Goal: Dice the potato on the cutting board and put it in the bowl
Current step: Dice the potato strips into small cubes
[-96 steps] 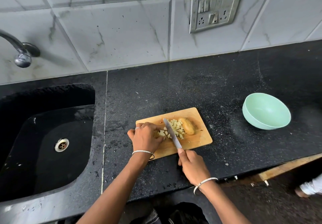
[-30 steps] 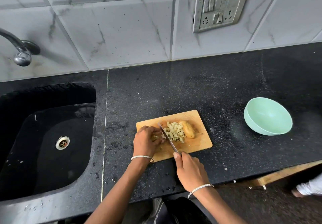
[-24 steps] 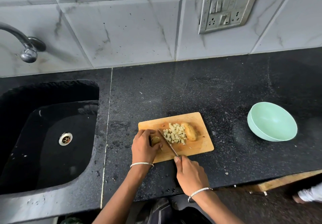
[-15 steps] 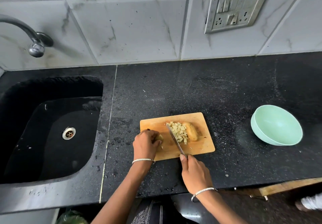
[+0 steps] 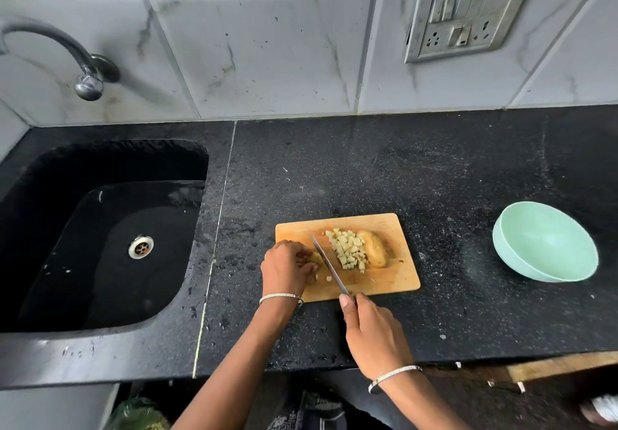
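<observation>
A wooden cutting board [image 5: 391, 279] lies on the black counter. On it sit a heap of potato dice [image 5: 349, 250] and, to their right, an uncut potato half [image 5: 375, 249]. My left hand [image 5: 287, 267] grips a small potato piece [image 5: 315, 258] at the board's left end. My right hand [image 5: 373, 327] holds a knife by its handle; the blade [image 5: 327, 264] slants across the board right beside that piece, its tip pointing away. A couple of loose dice lie near the blade. The mint green bowl [image 5: 548, 245] stands empty at the right, well apart from the board.
A black sink [image 5: 100, 239] with a metal drain is set into the counter at the left, under a tap [image 5: 85, 75]. A tiled wall with a switch plate [image 5: 468, 14] runs behind. The counter's front edge passes just below my wrists.
The camera view has shifted, so everything sits lower and further right. The knife keeps chopping beside my left hand, and the dice heap has stayed between the blade and the potato half.
</observation>
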A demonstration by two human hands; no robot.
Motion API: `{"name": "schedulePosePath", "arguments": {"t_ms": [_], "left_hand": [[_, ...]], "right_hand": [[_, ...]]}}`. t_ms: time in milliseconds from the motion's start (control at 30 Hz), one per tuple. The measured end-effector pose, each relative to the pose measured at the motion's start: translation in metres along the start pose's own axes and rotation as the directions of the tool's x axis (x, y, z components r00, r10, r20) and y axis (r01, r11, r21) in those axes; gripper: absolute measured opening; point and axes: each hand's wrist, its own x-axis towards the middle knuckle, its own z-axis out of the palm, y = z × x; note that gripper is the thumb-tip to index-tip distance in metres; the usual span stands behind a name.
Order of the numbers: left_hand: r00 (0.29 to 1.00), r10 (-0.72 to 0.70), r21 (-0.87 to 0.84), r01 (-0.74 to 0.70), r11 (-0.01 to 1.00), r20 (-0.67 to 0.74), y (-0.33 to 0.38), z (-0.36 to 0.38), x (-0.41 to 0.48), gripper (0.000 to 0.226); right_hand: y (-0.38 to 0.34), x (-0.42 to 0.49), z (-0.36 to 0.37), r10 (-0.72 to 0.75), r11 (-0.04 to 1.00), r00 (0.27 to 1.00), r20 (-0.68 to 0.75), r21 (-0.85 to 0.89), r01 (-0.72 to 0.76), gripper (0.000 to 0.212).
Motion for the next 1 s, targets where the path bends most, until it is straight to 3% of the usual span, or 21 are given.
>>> {"name": "schedulePosePath", "arguments": {"t_ms": [233,533,800,1000], "left_hand": [[0.999,-0.042,-0.037,0.042,0.998,-0.012,0.006,-0.005,-0.007,0.020],[0.996,-0.091,-0.153,0.089,0.984,-0.009,0.002,-0.002,-0.005,0.023],[0.994,-0.107,-0.102,0.107,0.989,-0.003,0.001,0.001,-0.001,0.021],[0.991,-0.133,-0.158,0.134,0.978,0.018,-0.001,0.000,0.000,0.022]], "right_hand": [[-0.009,-0.005,-0.003,-0.004,0.994,1.000,-0.006,-0.110,0.004,0.039],[-0.021,-0.001,0.004,0.024,0.997,0.999,0.042,-0.074,-0.021,0.036],[-0.032,0.019,0.005,0.093,0.994,0.991,0.100,-0.070,-0.086,0.040],[-0.021,0.011,0.009,0.090,0.994,0.993,0.081,-0.073,-0.084,0.039]]}}
